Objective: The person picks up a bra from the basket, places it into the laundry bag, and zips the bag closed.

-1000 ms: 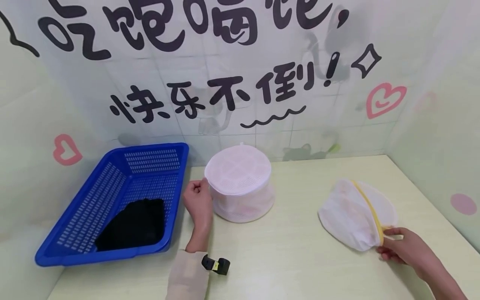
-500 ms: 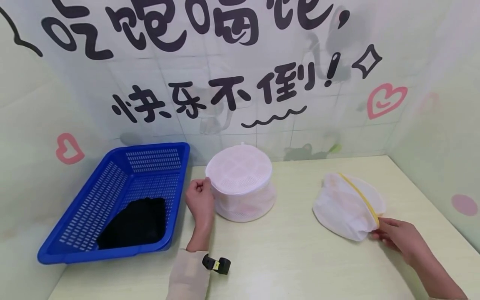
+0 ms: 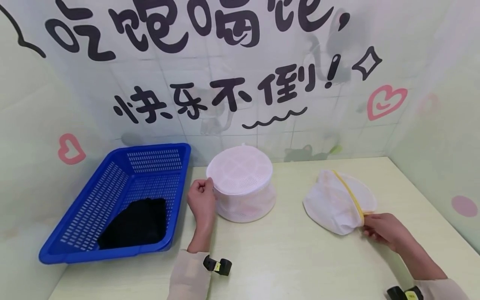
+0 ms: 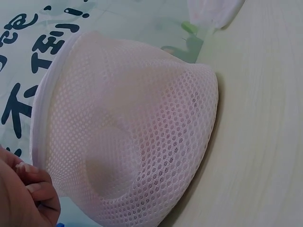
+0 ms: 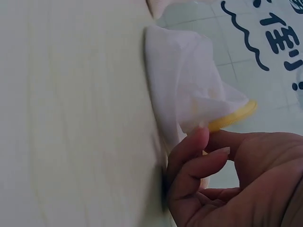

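yellow-trimmed bag (image 3: 333,204) is pinched by right grip (image 3: 386,229), pink mesh bag (image 3: 241,183) by left grip (image 3: 201,201), below printed "快乐不倒!" (image 3: 231,96)

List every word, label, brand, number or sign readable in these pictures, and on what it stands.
"吃饱喝饱," in dark characters on the white printed wall sheet; tops partly cut off.
"快乐不倒!" below it, same sheet.
Yellow labels on both black wrist devices: too small to read.
No text seen on the round pale-pink mesh bag, the white bag with yellow trim or the blue plastic basket.
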Demonstrator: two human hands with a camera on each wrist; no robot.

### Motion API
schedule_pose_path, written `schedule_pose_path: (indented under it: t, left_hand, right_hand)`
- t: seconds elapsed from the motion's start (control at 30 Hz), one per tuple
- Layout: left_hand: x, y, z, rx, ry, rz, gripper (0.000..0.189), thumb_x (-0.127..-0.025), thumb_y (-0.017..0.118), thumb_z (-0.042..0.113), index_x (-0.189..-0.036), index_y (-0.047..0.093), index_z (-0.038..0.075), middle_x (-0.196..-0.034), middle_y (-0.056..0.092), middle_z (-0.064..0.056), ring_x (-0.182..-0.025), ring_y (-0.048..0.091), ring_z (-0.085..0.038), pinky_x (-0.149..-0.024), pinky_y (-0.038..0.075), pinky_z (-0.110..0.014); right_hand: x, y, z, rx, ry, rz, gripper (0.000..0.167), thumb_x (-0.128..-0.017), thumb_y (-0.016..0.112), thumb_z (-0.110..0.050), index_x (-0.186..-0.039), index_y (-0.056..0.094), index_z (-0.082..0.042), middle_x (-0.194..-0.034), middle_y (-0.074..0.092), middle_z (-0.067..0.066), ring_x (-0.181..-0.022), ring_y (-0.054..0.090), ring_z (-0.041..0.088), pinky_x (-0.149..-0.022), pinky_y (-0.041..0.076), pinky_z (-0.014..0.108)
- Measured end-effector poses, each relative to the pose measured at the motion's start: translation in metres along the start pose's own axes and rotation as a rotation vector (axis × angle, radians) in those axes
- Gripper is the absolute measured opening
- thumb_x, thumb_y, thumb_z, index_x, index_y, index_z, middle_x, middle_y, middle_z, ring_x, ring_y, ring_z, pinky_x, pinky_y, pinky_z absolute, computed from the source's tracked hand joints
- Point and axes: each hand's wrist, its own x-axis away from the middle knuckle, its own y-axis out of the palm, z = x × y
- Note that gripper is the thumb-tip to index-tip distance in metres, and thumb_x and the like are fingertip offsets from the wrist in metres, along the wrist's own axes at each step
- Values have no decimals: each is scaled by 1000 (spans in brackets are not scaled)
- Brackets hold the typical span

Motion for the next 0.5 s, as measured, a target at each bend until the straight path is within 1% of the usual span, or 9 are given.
schedule_pose_path:
  t: [0.07, 0.13, 0.17, 0.23, 0.3, 0.4, 0.5]
  left_hand:
    - [0, 0, 0, 2, 1, 1, 19, -92, 61, 9, -77, 58, -1, -57, 49, -4, -46, 47, -12, -45, 38, -22]
    - [1, 0, 0, 6, -1, 1, 19, -92, 61, 9, -76, 58, -1, -57, 49, -4, -45, 47, -12, -44, 38, -22]
    - [1, 0, 0, 8, -4, 2, 19, -92, 61, 9, -77, 58, -1, -57, 49, -4, -45, 47, -12, -44, 38, -22]
    - [1, 0, 0, 10, -9, 3, 19, -92, 60, 9, -77, 58, -1, -58, 49, -4, -46, 46, -12, -44, 38, -22]
    - [1, 0, 0, 15, -11, 2, 19, -92, 60, 9, -77, 58, -1, -58, 49, -4, -46, 46, -12, -44, 38, -22]
    - [3, 0, 2, 14, 2, -2, 19, -92, 61, 9, -77, 58, -1, -56, 48, -3, -45, 46, -11, -44, 38, -22]
    - [4, 0, 4, 20, 28, -2, 19, -91, 61, 9, -76, 58, -1, -54, 48, -2, -43, 46, -10, -43, 37, -22]
  right_hand:
    - [-2, 5, -2, 119, -24, 71, 26, -96, 49, -14, -79, 64, 0, -60, 57, 1, -51, 50, 10, -48, 41, 23]
    - [-5, 10, -4, 226, -41, 135, 29, -94, 51, -15, -71, 63, -2, -55, 57, 0, -49, 50, 12, -47, 39, 24]
    - [-6, 12, -5, 269, -56, 160, 30, -92, 51, -15, -68, 63, -3, -54, 56, 0, -49, 50, 13, -46, 38, 25]
    - [-7, 15, -7, 316, -79, 188, 29, -90, 53, -15, -65, 64, -4, -53, 57, 0, -49, 51, 13, -47, 37, 25]
    - [-7, 17, -8, 323, -93, 185, 27, -91, 53, -14, -69, 65, -2, -56, 58, 0, -52, 52, 14, -48, 38, 24]
    - [-6, 18, -14, 303, -134, 186, 21, -90, 52, -10, -83, 65, 5, -66, 62, 3, -59, 54, 15, -51, 43, 25]
    - [-2, 18, -25, 309, -214, 226, 23, -92, 52, -7, -98, 62, 12, -78, 65, 11, -63, 60, 16, -53, 49, 27]
